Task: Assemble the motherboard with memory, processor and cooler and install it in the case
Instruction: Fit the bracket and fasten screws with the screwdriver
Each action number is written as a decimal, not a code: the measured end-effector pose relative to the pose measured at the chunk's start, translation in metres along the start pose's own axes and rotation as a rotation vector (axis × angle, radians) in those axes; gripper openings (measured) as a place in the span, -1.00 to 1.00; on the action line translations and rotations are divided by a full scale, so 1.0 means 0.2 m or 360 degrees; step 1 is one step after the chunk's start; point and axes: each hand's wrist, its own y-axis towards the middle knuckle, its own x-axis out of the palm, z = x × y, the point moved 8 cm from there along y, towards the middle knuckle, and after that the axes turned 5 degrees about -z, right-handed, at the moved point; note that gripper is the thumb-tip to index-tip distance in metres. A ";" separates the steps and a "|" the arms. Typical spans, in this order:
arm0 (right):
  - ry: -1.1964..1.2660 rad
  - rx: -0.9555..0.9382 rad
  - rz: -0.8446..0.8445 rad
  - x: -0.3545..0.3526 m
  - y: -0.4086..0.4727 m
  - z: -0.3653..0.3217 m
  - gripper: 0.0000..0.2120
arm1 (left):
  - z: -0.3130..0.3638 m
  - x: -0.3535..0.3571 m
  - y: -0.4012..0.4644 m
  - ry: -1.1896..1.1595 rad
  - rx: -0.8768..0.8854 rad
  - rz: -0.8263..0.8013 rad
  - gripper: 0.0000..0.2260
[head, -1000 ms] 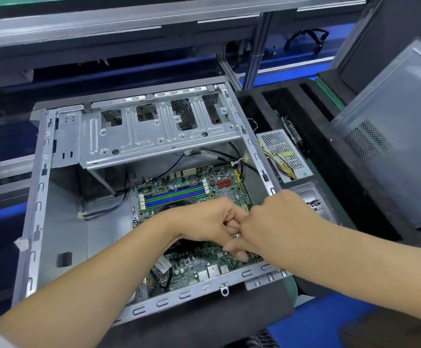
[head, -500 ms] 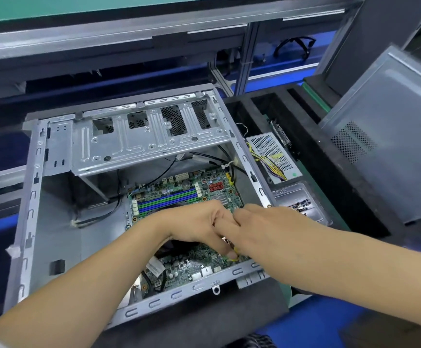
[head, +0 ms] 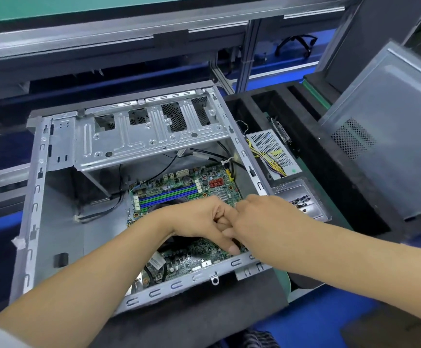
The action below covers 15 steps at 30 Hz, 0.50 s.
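The open grey case point(head: 36, 197) lies on its side with the green motherboard point(head: 204, 182) inside; its blue and green memory slots point(head: 169, 197) show at the back. My left hand point(head: 199, 222) and my right hand point(head: 267, 217) meet over the board's right side. The left hand's fingers are curled, and one fingertip touches the board near the case's front rail. The left hand hides the right hand's fingers, and anything held between the hands is hidden too. A black part point(head: 179, 241) sits under my left wrist, mostly hidden.
The metal drive cage point(head: 154, 136) spans the back of the case, with black cables point(head: 119, 197) under it. To the right, a black foam tray holds a power supply point(head: 272, 151) and a metal screw tray point(head: 302, 202). A grey side panel point(head: 385, 146) leans at the far right.
Both hands stay joined at the same spot on the board. A small metal bit seen between them a second ago is now hidden. The camera view shifted slightly.
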 end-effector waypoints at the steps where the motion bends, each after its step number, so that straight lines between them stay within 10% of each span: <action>1: -0.0084 0.0016 0.0039 0.00 0.00 -0.01 -0.74 | 0.01 0.00 0.00 0.0023 0.0010 0.0014 -0.83; 15: 0.0089 0.0421 -0.0043 -0.20 -0.01 0.16 -0.59 | 0.22 -0.14 -0.05 -0.0059 0.0251 0.0323 -0.77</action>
